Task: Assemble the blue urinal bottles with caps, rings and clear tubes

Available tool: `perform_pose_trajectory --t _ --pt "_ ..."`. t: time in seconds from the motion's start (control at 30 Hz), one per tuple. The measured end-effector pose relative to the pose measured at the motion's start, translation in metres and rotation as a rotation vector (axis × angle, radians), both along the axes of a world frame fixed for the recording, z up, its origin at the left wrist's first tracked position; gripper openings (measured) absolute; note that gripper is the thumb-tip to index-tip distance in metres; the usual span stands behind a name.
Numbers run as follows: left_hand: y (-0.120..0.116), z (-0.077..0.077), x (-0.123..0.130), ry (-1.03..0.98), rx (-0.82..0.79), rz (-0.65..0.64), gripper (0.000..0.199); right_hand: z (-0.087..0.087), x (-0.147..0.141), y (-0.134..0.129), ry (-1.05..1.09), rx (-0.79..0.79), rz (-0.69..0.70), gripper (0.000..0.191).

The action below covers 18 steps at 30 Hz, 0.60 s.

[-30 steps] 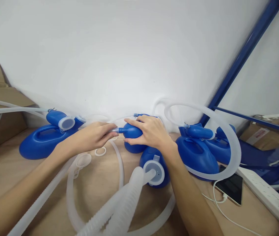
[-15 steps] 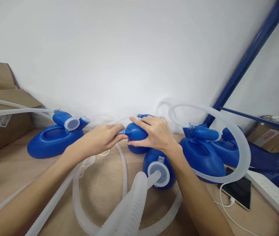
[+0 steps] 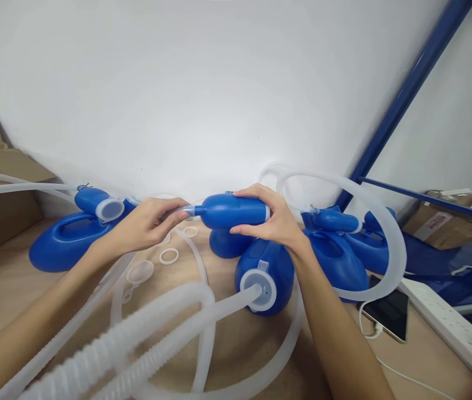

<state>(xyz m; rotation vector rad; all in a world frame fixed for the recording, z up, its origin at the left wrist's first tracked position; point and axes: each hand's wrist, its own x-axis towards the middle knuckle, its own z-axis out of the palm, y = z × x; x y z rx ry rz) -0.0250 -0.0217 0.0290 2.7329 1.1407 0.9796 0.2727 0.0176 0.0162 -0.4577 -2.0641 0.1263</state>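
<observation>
My right hand (image 3: pixel 267 214) is closed around the wide, right end of a blue plastic urinal cup (image 3: pixel 231 211), which lies level in the air. My left hand (image 3: pixel 155 222) pinches the clear tube end (image 3: pixel 188 210) at the cup's narrow blue nozzle. How far the tube sits on the nozzle I cannot tell. Behind and below the cup stands a blue bottle (image 3: pixel 228 243), partly hidden. Nearer to me a blue urinal bottle (image 3: pixel 284 266) faces forward, its white cap (image 3: pixel 252 300) holding a ribbed translucent hose (image 3: pixel 169 333).
White rings (image 3: pixel 169 256) and a loose cap (image 3: pixel 140 272) lie on the wooden table (image 3: pixel 165 305). Other blue urinal bottles stand left (image 3: pixel 56 244) and right (image 3: pixel 340 266). A phone (image 3: pixel 388 311), power strip (image 3: pixel 448 328), cardboard box (image 3: pixel 6 222) and blue frame (image 3: pixel 406 105) flank them.
My right hand has moved back to the cup's wide end, so more of the cup shows. Both hands have shifted left and up in view. The ribbed hose in front has swung left.
</observation>
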Motion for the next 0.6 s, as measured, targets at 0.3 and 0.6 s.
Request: perform_pose_trajectory --t 0.3,0.6 --pt "-0.012 -0.003 -0.004 0.18 0.146 0.005 0.029 0.009 -0.007 -0.018 -0.086 0.024 0.057 0.05" --pt "-0.009 -0.013 0.004 0.188 0.186 -0.038 0.023 0.008 -0.007 -0.02 -0.138 0.052 0.076 0.049"
